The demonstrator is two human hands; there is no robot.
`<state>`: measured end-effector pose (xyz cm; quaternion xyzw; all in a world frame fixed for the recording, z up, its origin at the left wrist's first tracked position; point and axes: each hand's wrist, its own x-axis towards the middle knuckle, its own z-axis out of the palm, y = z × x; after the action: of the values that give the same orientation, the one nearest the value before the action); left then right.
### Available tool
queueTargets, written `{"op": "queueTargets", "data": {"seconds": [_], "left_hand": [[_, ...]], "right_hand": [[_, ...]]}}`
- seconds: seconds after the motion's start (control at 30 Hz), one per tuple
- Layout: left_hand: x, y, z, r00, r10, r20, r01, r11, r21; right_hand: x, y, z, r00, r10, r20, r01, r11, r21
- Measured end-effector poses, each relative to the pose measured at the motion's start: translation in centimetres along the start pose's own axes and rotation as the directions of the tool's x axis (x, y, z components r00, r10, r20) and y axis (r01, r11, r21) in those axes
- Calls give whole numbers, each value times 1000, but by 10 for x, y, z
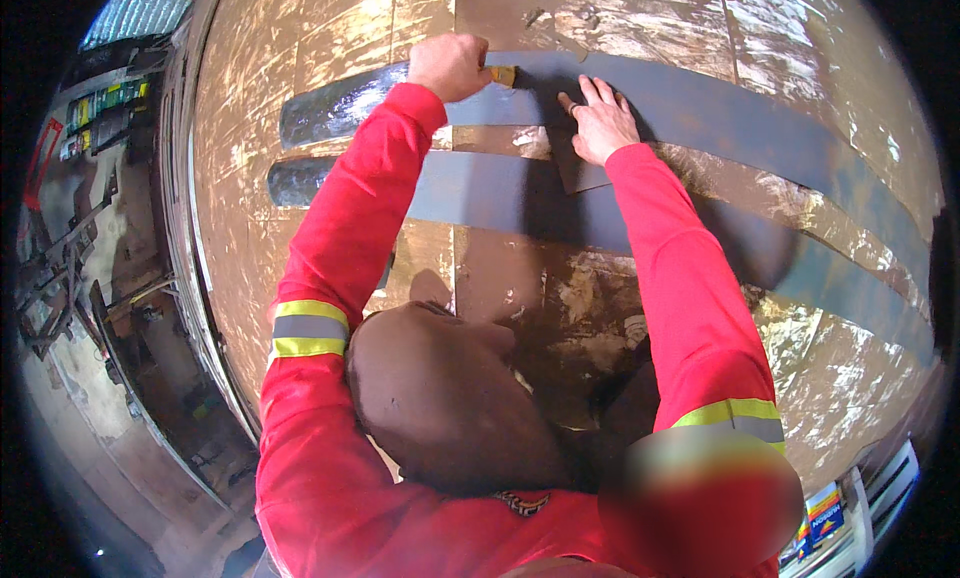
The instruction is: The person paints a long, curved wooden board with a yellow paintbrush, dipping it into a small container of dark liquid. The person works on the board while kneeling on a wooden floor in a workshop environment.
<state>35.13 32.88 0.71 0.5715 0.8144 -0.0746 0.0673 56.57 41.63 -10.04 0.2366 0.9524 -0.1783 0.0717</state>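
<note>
Two long grey metal strips (700, 96) lie side by side, bending across the fisheye picture. Their left ends are dark and glossy, as if wet; the rest looks matt with brownish patches. My left hand (450, 66) is closed above the far strip. From its fingers, toward the right, sticks out a small yellowish-brown piece (503, 76) that looks like part of a paintbrush; its handle is hidden in the fist. My right hand (603, 123) is open, fingers spread, at the far strip to the right. Below it runs the near strip (470, 186).
Brown sheeting (250, 128) with pale smears and seams lies beneath the strips. My bent knee (440, 388) rises close in front. Beyond the sheeting's left edge are racks and metal parts (80, 278); a blue and yellow printed item (825, 513) is at lower right.
</note>
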Motion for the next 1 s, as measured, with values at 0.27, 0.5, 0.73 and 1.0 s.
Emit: {"op": "queueTargets", "data": {"seconds": [0.27,0.5,0.73,1.0], "left_hand": [[-11,-65,-7,943,-253,217,168,922,348],[-21,-34,5,970,-80,231,-19,918,396],[-27,4,-13,993,7,120,13,985,-169],[-53,-60,-18,989,-114,91,89,968,235]], "right_hand": [[0,-1,-1,1000,-14,-26,14,1000,4],[-1,4,1,1000,5,-28,-5,1000,-4],[1,1,4,1000,-2,-27,2,1000,-10],[-2,-3,-3,1000,16,7,-16,1000,-3]]}}
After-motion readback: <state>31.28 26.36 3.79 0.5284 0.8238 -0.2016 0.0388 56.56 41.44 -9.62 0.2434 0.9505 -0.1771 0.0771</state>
